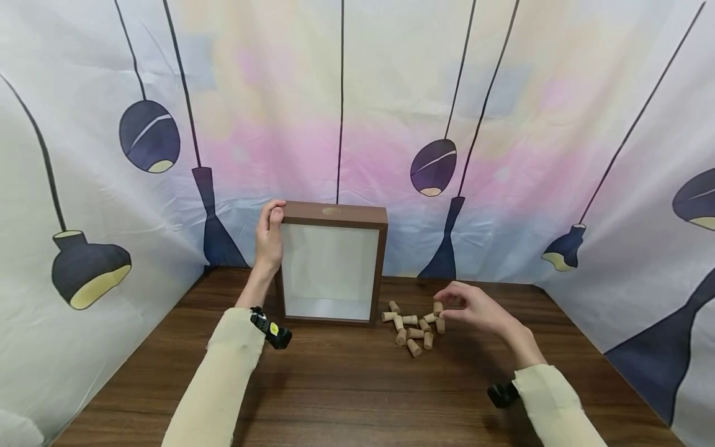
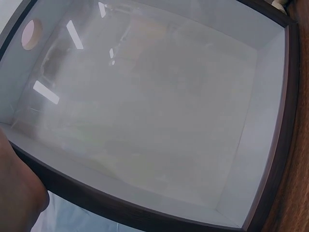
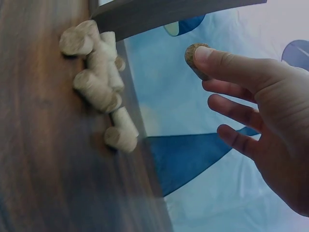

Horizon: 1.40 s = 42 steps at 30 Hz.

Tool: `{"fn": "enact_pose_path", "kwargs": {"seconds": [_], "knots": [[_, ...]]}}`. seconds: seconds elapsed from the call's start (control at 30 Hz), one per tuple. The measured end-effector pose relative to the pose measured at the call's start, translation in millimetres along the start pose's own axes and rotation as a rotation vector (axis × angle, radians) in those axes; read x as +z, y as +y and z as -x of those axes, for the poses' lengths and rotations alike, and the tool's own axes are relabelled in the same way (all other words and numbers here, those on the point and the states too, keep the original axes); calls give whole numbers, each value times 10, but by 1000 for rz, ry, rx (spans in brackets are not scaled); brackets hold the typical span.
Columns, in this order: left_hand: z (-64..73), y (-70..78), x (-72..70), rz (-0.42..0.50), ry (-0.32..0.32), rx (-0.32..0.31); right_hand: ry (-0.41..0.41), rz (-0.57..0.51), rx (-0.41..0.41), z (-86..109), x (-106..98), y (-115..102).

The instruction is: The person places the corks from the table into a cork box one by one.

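Note:
A brown wooden shadow box frame (image 1: 382, 267) with a clear front and pale interior stands upright on the table. Its top side has a round hole (image 1: 332, 211), which also shows in the left wrist view. My left hand (image 1: 270, 239) grips the frame's upper left corner. To the right of the frame, my right hand (image 1: 475, 305) pinches one cork (image 3: 195, 59) between thumb and forefinger, above the pile; the other fingers are spread loosely. Several corks (image 1: 413, 333) lie heaped on the wood by the frame's lower right corner.
The dark wood table (image 1: 346, 385) runs back to a hanging cloth (image 1: 380, 124) printed with lamps, which closes in the rear and both sides. A black wrist camera (image 1: 274, 329) sits on the left sleeve, another camera (image 1: 503, 395) on the right.

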<state>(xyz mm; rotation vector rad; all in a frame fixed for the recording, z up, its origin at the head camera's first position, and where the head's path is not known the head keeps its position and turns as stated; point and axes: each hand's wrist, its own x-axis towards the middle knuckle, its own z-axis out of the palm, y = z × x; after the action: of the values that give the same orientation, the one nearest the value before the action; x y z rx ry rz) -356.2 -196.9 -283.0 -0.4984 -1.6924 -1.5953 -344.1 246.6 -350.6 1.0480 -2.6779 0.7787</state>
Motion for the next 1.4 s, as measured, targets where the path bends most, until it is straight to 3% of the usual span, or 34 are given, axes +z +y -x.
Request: {"fn": "enact_pose_path", "kwargs": {"seconds": [0.27, 0.8, 1.4], "knots": [[3, -14, 2, -4, 15, 13, 1, -6, -38, -209, -128, -194], [-15, 6, 31, 10, 32, 45, 122, 73, -204, -559, -322, -555], [-6, 22, 31, -29, 21, -4, 192, 130, -276, -965, -543, -1192]]}}
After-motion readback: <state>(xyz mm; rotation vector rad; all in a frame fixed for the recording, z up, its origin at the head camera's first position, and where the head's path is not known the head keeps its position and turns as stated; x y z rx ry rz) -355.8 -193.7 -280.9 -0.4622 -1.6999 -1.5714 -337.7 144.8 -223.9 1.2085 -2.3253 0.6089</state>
